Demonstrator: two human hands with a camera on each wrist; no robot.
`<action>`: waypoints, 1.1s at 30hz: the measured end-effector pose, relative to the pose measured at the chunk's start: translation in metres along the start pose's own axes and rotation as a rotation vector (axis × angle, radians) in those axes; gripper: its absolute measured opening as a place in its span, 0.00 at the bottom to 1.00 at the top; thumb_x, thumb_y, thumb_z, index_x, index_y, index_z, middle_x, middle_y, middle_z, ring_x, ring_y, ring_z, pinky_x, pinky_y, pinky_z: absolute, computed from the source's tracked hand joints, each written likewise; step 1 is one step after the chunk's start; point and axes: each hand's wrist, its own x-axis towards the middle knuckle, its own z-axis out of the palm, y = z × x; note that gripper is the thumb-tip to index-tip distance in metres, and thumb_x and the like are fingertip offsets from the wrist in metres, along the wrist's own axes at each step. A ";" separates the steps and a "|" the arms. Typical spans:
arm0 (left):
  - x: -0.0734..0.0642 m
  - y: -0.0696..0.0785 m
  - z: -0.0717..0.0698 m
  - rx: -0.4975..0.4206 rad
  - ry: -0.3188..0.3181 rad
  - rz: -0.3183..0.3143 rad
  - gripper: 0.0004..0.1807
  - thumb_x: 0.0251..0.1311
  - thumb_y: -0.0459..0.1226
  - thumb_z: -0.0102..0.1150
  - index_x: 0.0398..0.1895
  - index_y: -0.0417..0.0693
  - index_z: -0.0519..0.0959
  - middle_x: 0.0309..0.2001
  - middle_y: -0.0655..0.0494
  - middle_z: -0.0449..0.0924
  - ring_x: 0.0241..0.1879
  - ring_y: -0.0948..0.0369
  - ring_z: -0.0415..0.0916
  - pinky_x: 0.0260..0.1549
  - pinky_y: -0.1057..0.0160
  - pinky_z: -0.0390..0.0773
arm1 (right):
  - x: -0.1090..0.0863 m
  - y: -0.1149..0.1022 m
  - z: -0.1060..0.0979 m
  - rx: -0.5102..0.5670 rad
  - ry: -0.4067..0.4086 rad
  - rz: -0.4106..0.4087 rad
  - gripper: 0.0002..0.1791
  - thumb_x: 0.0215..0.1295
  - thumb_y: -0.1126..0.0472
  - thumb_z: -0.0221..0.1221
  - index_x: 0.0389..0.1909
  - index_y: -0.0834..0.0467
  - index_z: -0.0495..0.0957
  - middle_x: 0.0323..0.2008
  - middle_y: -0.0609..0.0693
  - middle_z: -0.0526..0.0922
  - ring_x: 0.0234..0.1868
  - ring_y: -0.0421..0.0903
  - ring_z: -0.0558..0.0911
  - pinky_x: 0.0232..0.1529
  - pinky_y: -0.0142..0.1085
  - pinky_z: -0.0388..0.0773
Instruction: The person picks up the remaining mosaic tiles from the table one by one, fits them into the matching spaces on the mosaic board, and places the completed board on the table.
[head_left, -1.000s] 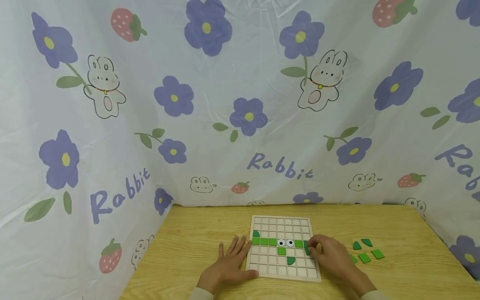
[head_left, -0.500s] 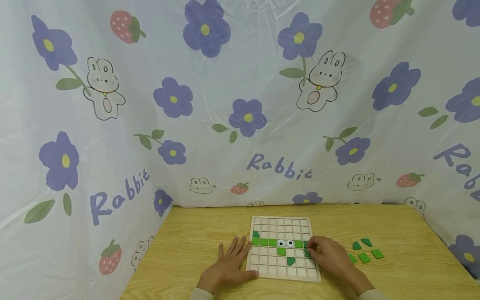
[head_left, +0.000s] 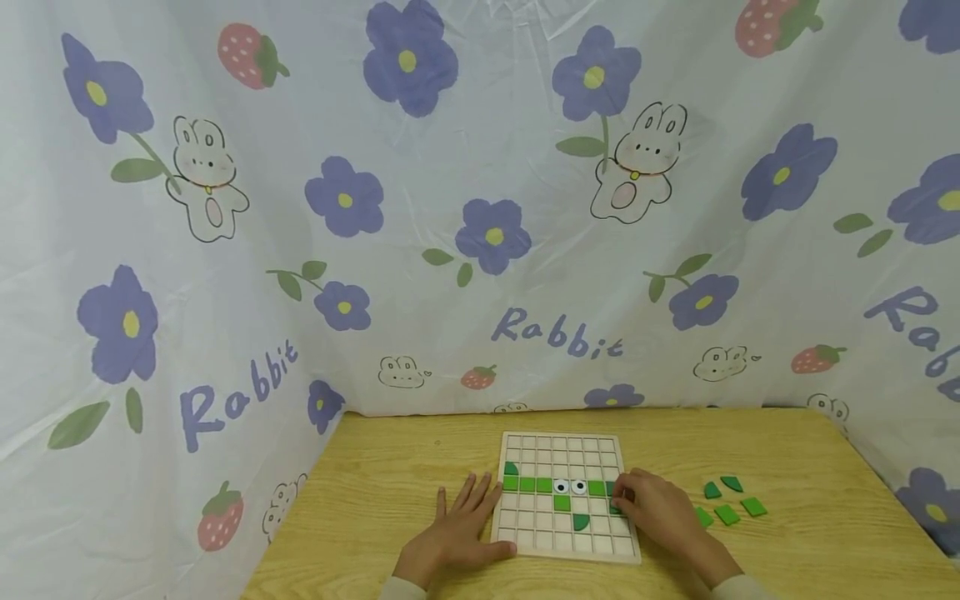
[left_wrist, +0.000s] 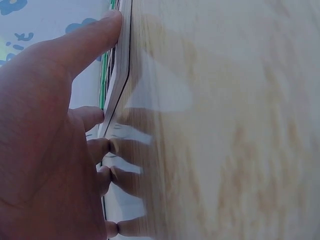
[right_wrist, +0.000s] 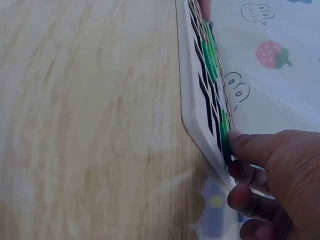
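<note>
A wooden grid board (head_left: 525, 533) lies on the table. My left hand (head_left: 453, 533) rests at its left edge, fingers spread; in the left wrist view the thumb (left_wrist: 95, 42) touches the board's edge. At the right edge, my right hand (head_left: 660, 508) pinches a dark green tile (right_wrist: 224, 142) with thumb and curled fingers, over the board's cells. Most of this tile is hidden by the fingers in the head view. Light green square tiles (head_left: 528, 484), two round eye tiles (head_left: 578, 487) and dark green quarter-round tiles (head_left: 581, 522) sit in the cells.
Loose tiles lie on the table right of the board: several light green squares (head_left: 727, 515) and two dark green curved pieces (head_left: 732, 484). A white curtain (head_left: 420, 333) with flowers and rabbits hangs behind the wooden table (head_left: 397, 458).
My right fingers shift slightly at the board's right edge, around the dark green tile. The left hand stays in place. The head view drifts a little.
</note>
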 end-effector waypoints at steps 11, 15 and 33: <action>0.000 0.000 0.000 0.000 0.000 0.011 0.55 0.70 0.69 0.55 0.89 0.54 0.48 0.89 0.49 0.39 0.88 0.41 0.34 0.76 0.21 0.29 | -0.002 0.002 0.000 0.031 -0.001 -0.008 0.05 0.64 0.55 0.75 0.33 0.41 0.89 0.30 0.32 0.79 0.27 0.29 0.74 0.28 0.32 0.74; 0.000 0.000 0.000 0.004 0.003 0.010 0.55 0.69 0.70 0.55 0.89 0.54 0.48 0.89 0.49 0.40 0.88 0.41 0.34 0.76 0.21 0.30 | -0.004 0.004 0.000 0.037 -0.007 -0.025 0.04 0.64 0.56 0.74 0.35 0.42 0.89 0.31 0.32 0.79 0.28 0.28 0.74 0.28 0.31 0.74; -0.001 0.000 0.001 -0.015 0.013 0.012 0.55 0.68 0.69 0.58 0.89 0.54 0.50 0.89 0.48 0.41 0.88 0.41 0.35 0.76 0.21 0.30 | -0.009 0.008 -0.002 0.023 -0.010 -0.100 0.05 0.66 0.57 0.73 0.39 0.43 0.89 0.35 0.31 0.81 0.35 0.30 0.81 0.34 0.31 0.80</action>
